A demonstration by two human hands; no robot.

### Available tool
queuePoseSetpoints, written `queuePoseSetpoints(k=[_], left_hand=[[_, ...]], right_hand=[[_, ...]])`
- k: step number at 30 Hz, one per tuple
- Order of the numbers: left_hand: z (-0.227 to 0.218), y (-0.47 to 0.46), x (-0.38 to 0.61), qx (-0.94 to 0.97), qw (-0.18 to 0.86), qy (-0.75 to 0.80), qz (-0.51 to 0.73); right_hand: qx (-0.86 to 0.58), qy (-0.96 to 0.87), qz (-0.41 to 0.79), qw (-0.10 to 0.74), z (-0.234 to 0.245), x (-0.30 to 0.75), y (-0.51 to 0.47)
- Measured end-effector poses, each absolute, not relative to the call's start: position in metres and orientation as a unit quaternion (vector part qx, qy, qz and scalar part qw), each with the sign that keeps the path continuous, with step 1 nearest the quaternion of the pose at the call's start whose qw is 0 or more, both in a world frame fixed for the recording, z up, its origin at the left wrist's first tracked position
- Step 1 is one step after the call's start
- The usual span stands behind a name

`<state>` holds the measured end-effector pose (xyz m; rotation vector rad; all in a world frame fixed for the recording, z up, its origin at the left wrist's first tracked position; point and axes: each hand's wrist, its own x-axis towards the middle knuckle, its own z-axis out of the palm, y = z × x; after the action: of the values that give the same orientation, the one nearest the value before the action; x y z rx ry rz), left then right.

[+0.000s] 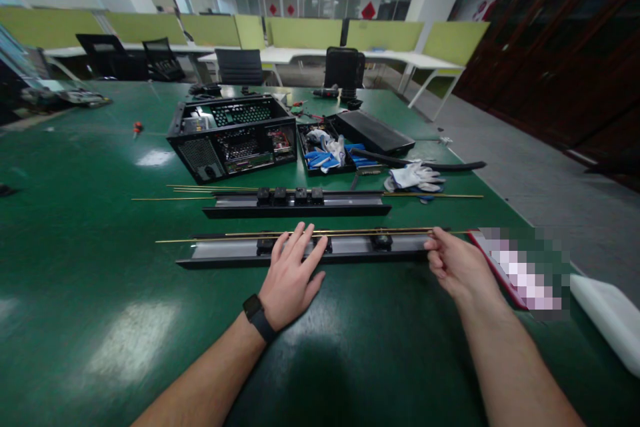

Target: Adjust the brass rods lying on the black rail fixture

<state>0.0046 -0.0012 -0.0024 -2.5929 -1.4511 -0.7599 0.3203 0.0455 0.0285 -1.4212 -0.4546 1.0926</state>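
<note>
A long black channel with a pale inner face (350,244) lies crosswise on the green table in front of me. Thin brass rods (200,240) run along its top, past small black blocks (383,239) seated in it. My left hand (295,270), a watch on its wrist, rests over the channel's middle with fingers stretched out and covers part of a block. At the right end my right hand (455,260) pinches a brass rod between thumb and forefinger. Behind lies a second black channel (300,210) with several black blocks and more rods.
An open black computer case (233,140) stands farther back. Right of it are a tray with blue-white gloves (325,150), a black panel (373,130), a black tube (450,165) and another glove (415,177). A red-edged, blurred item (500,273) and a white object (607,313) lie at right.
</note>
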Motion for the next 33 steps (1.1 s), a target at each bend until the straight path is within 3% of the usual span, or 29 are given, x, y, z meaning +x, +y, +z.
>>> queuePoseSetpoints(k=[6, 12, 18, 25, 30, 33], left_hand=[[-0.003, -0.001, 0.005, -0.842, 0.037, -0.472, -0.257], [-0.003, -0.001, 0.005, -0.844, 0.035, -0.472, -0.251], [-0.004, -0.001, 0.005, -0.844, 0.039, -0.472, -0.253], [-0.004, -0.001, 0.005, -0.845, 0.037, -0.47, -0.251], [-0.005, -0.001, 0.006, -0.842, 0.038, -0.472, -0.257], [-0.004, -0.001, 0.006, -0.843, 0.041, -0.47, -0.26]], right_hand=[[-0.576, -0.263, 0.554, 0.541, 0.025, 0.306, 0.041], [-0.61, -0.199, 0.486, 0.593, 0.031, 0.311, 0.042], [-0.572, -0.258, 0.556, 0.545, 0.024, 0.307, 0.041], [-0.589, -0.222, 0.5, 0.595, 0.027, 0.309, 0.042], [-0.56, -0.276, 0.564, 0.541, 0.022, 0.302, 0.04], [-0.579, -0.248, 0.544, 0.555, 0.022, 0.303, 0.041]])
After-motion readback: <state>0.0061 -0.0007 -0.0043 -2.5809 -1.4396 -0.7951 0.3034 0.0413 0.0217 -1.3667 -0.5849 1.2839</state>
